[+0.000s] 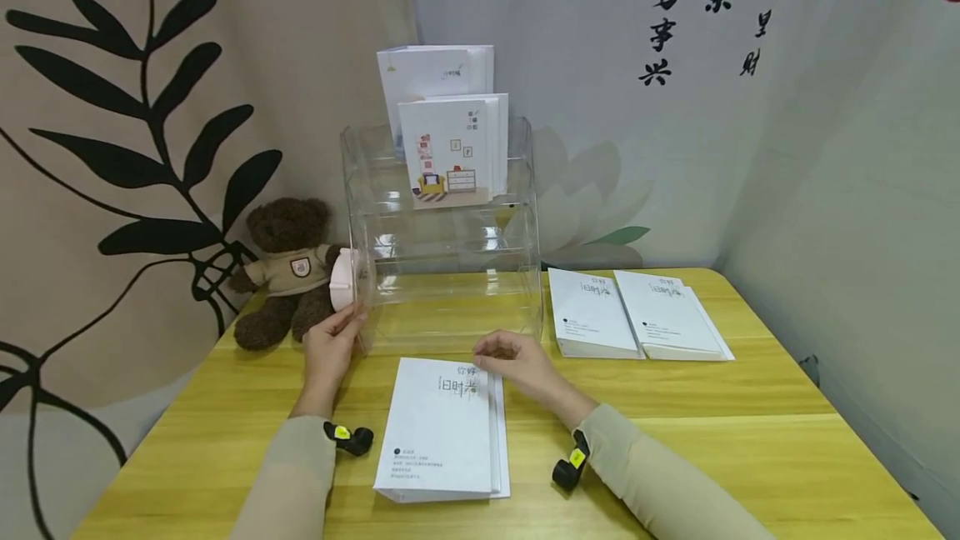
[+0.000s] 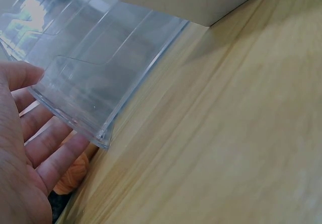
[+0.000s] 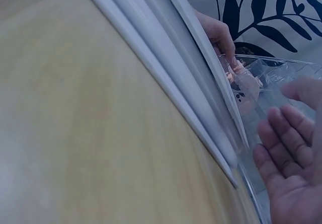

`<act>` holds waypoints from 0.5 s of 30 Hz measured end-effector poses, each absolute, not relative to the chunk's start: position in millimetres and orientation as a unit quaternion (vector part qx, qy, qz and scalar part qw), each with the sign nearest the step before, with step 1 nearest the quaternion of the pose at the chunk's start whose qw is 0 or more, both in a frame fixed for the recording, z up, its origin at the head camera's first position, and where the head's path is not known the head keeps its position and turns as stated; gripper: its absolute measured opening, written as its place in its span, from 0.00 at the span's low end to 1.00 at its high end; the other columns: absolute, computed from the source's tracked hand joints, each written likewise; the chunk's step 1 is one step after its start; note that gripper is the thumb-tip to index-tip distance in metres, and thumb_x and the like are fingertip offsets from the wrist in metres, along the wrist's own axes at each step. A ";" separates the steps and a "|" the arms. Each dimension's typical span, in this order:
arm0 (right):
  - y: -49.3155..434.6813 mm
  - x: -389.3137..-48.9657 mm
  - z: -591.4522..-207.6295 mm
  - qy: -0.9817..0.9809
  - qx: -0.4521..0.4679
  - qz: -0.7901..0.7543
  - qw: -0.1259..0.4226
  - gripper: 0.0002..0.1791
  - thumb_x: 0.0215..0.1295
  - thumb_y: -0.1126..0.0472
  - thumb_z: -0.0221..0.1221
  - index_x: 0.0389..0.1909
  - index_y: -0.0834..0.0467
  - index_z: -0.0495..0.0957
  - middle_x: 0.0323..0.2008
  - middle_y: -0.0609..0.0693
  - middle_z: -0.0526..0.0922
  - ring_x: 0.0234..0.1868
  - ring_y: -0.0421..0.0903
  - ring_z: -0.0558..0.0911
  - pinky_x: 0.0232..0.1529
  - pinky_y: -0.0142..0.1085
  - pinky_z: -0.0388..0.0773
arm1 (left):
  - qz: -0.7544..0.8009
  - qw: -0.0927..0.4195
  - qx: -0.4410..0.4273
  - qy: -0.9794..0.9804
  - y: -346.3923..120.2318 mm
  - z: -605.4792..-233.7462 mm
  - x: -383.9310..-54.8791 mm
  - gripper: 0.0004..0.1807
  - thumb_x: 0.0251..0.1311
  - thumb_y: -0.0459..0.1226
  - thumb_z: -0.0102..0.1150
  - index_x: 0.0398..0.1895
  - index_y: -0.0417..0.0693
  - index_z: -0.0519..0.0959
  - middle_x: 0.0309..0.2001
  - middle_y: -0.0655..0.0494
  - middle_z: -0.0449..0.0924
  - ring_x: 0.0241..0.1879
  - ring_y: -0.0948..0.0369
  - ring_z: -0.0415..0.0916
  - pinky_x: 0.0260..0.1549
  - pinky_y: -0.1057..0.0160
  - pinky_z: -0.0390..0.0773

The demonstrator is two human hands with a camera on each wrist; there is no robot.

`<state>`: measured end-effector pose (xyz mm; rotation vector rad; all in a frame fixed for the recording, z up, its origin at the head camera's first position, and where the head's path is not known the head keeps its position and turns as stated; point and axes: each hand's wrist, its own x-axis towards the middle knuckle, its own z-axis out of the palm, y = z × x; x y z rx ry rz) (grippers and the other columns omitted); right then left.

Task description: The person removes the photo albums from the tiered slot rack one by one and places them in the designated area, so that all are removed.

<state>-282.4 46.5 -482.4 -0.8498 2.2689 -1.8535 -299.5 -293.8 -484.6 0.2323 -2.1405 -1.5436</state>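
Head view: work looks roughly partway, to judge by two albums, a plain-fronted one (image 1: 427,77) and a furniture-print one (image 1: 450,157), standing in the upper tiers of the clear acrylic display rack (image 1: 442,257), while three lie outside it on the wooden table (image 1: 750,440). The nearest white album (image 1: 438,432) lies face up at the rack's 6 o'clock; from it, the other two albums (image 1: 596,319) (image 1: 678,319) lie at 2 o'clock.

At its 10 o'clock, the left hand (image 1: 330,344) grips the rack's side edge between thumb and fingers. The right hand (image 1: 517,361) hovers by its 1 o'clock corner, fingers loosely bent, holding nothing.

The nearest album looks thick and clean, with a Chinese title towards 1 o'clock, small text at 7 o'clock and layered edges at 3 o'clock.
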 end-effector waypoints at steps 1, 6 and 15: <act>46.5 -282.5 -480.9 0.744 -0.279 -0.606 0.046 0.13 0.66 0.57 0.67 0.47 0.60 0.84 0.41 0.50 0.86 0.44 0.49 0.83 0.45 0.37 0.81 | -0.563 0.245 0.086 -0.785 -293.9 -483.5 -299.8 0.20 0.62 0.47 0.70 0.57 0.55 0.85 0.51 0.52 0.85 0.39 0.76 0.80 0.31 0.76 0.78; 46.1 -282.5 -477.0 0.744 -0.279 -0.605 0.051 0.15 0.67 0.56 0.67 0.48 0.62 0.83 0.42 0.49 0.86 0.44 0.49 0.83 0.45 0.37 0.81 | -0.549 0.243 0.095 -0.794 -294.1 -481.0 -299.4 0.21 0.62 0.49 0.70 0.57 0.57 0.85 0.51 0.54 0.85 0.41 0.75 0.80 0.33 0.77 0.77; 52.9 -283.1 -449.5 0.710 -0.279 -0.644 0.051 0.15 0.69 0.54 0.65 0.48 0.60 0.83 0.45 0.56 0.85 0.51 0.66 0.80 0.54 0.59 0.76 | -0.553 0.242 0.090 -0.792 -294.9 -483.6 -300.7 0.21 0.62 0.49 0.69 0.57 0.57 0.85 0.53 0.54 0.85 0.44 0.71 0.80 0.33 0.78 0.77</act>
